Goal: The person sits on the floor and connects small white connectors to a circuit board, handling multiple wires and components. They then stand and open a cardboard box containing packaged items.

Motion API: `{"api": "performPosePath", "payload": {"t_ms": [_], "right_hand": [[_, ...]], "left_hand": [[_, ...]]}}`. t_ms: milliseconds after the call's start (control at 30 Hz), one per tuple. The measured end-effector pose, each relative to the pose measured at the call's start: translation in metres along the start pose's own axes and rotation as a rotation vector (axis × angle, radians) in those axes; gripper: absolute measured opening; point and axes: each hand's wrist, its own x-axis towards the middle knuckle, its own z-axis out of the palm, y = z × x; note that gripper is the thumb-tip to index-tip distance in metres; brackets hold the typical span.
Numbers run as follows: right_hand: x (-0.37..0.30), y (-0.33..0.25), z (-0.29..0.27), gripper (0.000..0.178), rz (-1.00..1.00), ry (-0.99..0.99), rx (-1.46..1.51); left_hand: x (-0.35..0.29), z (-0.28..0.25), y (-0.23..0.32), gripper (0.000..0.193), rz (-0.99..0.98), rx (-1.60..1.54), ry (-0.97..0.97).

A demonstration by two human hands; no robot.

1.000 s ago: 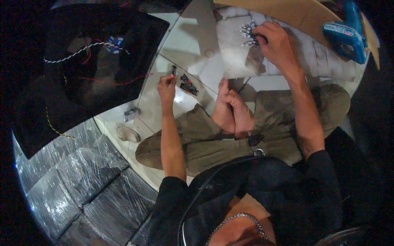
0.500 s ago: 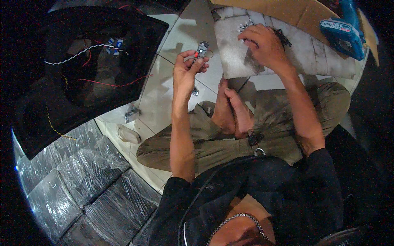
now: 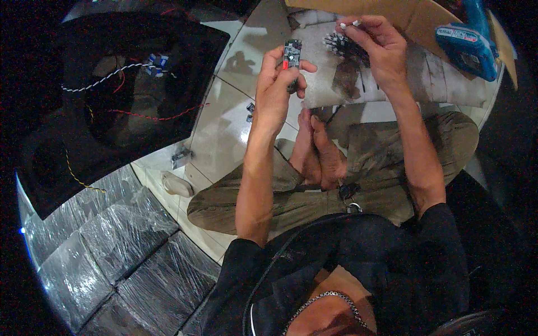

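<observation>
My left hand (image 3: 274, 84) grips a small dark circuit board (image 3: 292, 50) between thumb and fingers, upright, with a red part on it. Farther right, my right hand (image 3: 388, 53) is closed in a pinch on small white-ended connectors (image 3: 343, 26); their other ends are hidden by the fingers. Just under that hand, a bunch of black leads with white tips (image 3: 343, 46) lies on a worn pale board (image 3: 322, 84) beyond my feet.
A large black panel (image 3: 185, 56) with twisted wires (image 3: 106, 78) lies to the left. Plastic-wrapped black boxes (image 3: 123, 241) stand near left. Small electronic parts (image 3: 250, 112) rest on the tiled floor. A blue power-tool battery (image 3: 465, 50) and cardboard (image 3: 403, 14) are far right.
My left hand has moved right and away from me with the circuit board. My right hand has lifted off the bunch of leads, with the white-ended connectors showing in its fingers.
</observation>
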Motion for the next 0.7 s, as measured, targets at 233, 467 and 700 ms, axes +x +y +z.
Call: {"api": "performPosePath", "payload": {"t_ms": [233, 467, 700], "right_hand": [[0.003, 0.011, -0.008, 0.017, 0.126, 0.054, 0.092], [0.004, 0.009, -0.005, 0.019, 0.135, 0.065, -0.033], [-0.004, -0.006, 0.008, 0.022, 0.161, -0.091, -0.137]], "left_hand": [[0.009, 0.016, 0.010, 0.035, 0.062, 0.184, -0.035], [0.011, 0.023, 0.003, 0.033, 0.077, 0.220, 0.009], [0.008, 0.029, 0.011, 0.040, 0.168, 0.444, 0.053]]}}
